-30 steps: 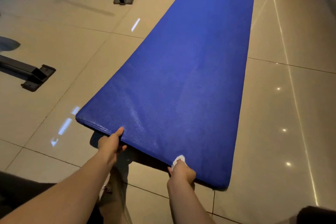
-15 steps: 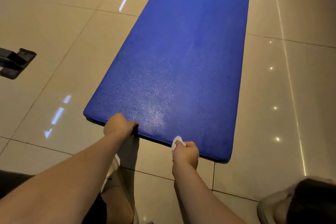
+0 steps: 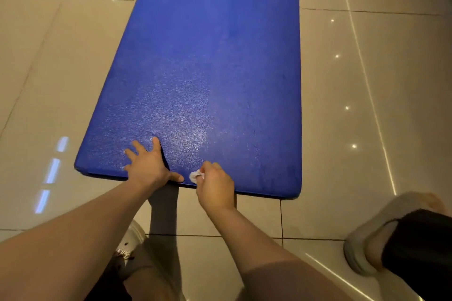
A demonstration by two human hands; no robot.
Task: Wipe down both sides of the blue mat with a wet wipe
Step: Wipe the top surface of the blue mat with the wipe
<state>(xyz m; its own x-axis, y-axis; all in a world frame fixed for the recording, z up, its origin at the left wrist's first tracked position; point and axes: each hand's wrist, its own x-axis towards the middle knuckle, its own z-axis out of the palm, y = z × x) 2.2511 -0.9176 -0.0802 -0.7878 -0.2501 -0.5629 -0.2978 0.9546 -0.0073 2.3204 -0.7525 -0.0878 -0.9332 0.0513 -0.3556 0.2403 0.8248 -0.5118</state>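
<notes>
Beige glossy floor tiles [image 3: 367, 105] fill the view, crossed by dark grout lines and dotted with small light reflections. Bare tile runs along both long sides of the mat and in front of its near edge. The blue mat [image 3: 208, 68] lies flat on the tiles, stretching away from the person and out of the top of the frame. Its thick near short edge and both near corners show. Its textured surface shines pale left of centre, close to that edge.

The left hand [image 3: 146, 164] rests on the mat just inside the near edge, fingers straight and spread, thumb lying along the edge. The right hand [image 3: 215, 186] is just beside it over the same edge, fingers curled round a crumpled white wet wipe [image 3: 195, 176] that sits on the mat at the edge.

A grey slipper [image 3: 367, 239] stands on the tiles at lower right, apart from the mat's corner. A pale shoe [image 3: 133, 237] shows beneath the left forearm.
</notes>
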